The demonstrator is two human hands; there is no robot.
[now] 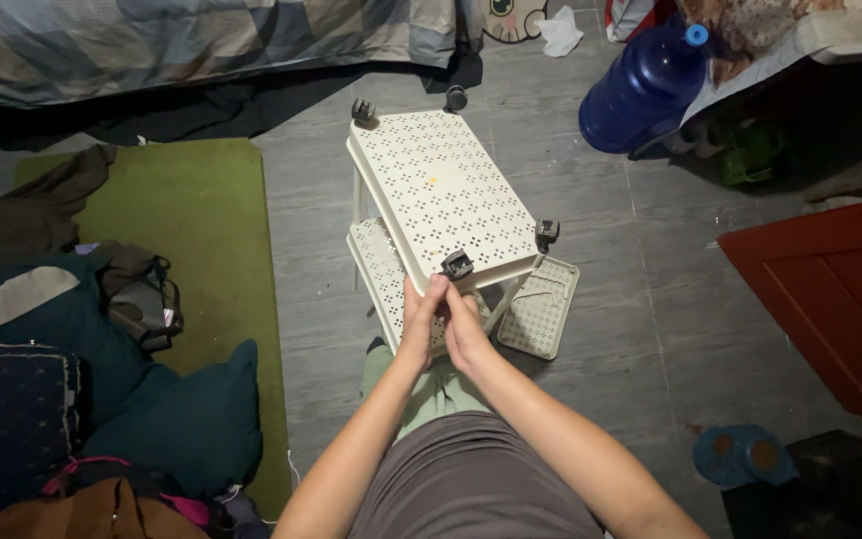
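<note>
Grey tiled floor (pixel 650 299), dim room; bed with checked blanket (pixel 202 40) along the far edge, green mat (pixel 212 250) left, blue water jug (pixel 641 90) far right, red panel (pixel 840 289) right.

Cream perforated cart (pixel 441 190) sits upside down mid-floor, wheel side up. Long axis runs near-right to far-left, away from the person. Second shelf (pixel 381 279) shows below on the left, and a loose small perforated tray (pixel 541 309) lies on the floor just beside its near-right corner.

Four black casters at the corners. The near caster (pixel 457 265) is the one in play, directly ahead of both hands, just beyond the fingertips.

Left hand (pixel 419 319): fingers curled up, tips touching the near corner at the caster. Right hand (pixel 466 324): pressed against the left, fingers bent toward the same corner. Can't tell if either actually grips the caster or just the cart edge.

Both hands about equally close; left fingertips reach slightly farther up.
</note>
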